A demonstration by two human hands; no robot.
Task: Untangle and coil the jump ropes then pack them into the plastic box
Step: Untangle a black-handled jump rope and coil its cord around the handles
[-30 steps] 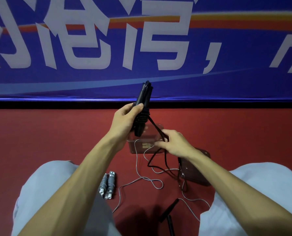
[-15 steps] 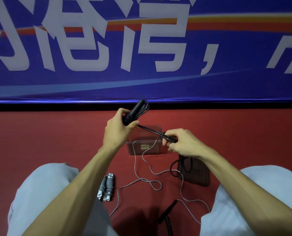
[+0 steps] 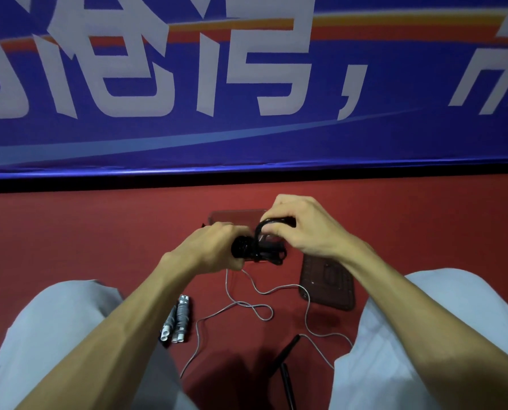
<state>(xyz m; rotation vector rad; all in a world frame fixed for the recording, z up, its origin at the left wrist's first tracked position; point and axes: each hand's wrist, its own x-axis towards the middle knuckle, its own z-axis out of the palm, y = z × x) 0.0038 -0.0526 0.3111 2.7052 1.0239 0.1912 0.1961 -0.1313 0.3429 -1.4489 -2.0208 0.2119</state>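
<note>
The black jump rope (image 3: 258,253) is bunched between both hands over the plastic box (image 3: 232,216), its handles lying roughly left to right. The left hand (image 3: 208,250) wraps around the handles. The right hand (image 3: 303,226) pinches a loop of cord above the bundle. A grey rope (image 3: 246,304) trails loose across the red floor (image 3: 69,232), its handles (image 3: 178,319) side by side, white ends toward the person.

Sports hall: red floor (image 3: 69,238), blue banner (image 3: 394,137) (large white characters), jump ropes (image 3: 246,306).
</note>
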